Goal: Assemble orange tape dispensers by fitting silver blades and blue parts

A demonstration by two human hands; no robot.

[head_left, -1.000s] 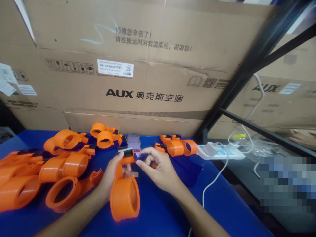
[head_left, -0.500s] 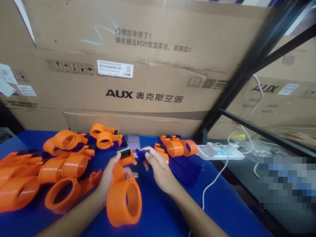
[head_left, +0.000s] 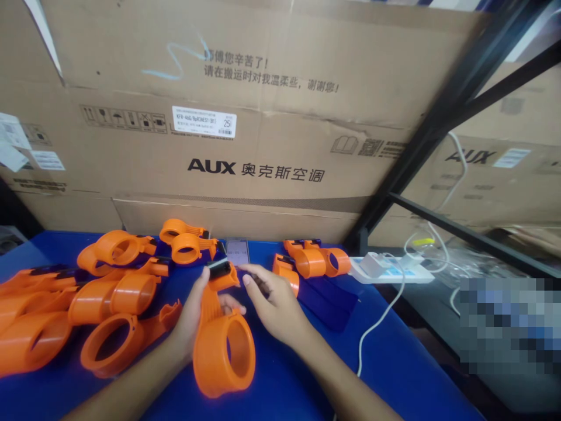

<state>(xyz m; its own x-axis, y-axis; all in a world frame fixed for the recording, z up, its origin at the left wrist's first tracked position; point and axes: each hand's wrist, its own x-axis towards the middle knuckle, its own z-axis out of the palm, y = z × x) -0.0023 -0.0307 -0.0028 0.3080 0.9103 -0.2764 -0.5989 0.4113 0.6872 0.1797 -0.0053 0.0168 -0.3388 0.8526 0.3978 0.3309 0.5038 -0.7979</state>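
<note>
My left hand (head_left: pixel 195 313) is closed round the neck of an orange tape dispenser (head_left: pixel 223 356). The dispenser's open ring hangs toward me, and its head carries a black part (head_left: pixel 219 269) with a pale strip along the top edge. Close to the right side of that head is my right hand (head_left: pixel 278 301), fingers curled and thumb and forefinger near each other. Whatever they hold is mostly hidden; only something dark shows among the fingers. Several more orange tape dispensers (head_left: pixel 134 292) lie in a group to the left.
Further orange dispensers (head_left: pixel 310 263) rest right of centre, by dark blue flat pieces (head_left: pixel 331 301). A phone (head_left: pixel 237 251) lies at the back of the blue table (head_left: pixel 280 386). A white power strip (head_left: pixel 394 270) with a cable is at the right edge. Behind stands a large cardboard box (head_left: pixel 263 134).
The dark blue piece seen in my right fingers is now mostly out of sight. My right hand has turned and come nearer the dispenser's head. The dispenser has shifted slightly right.
</note>
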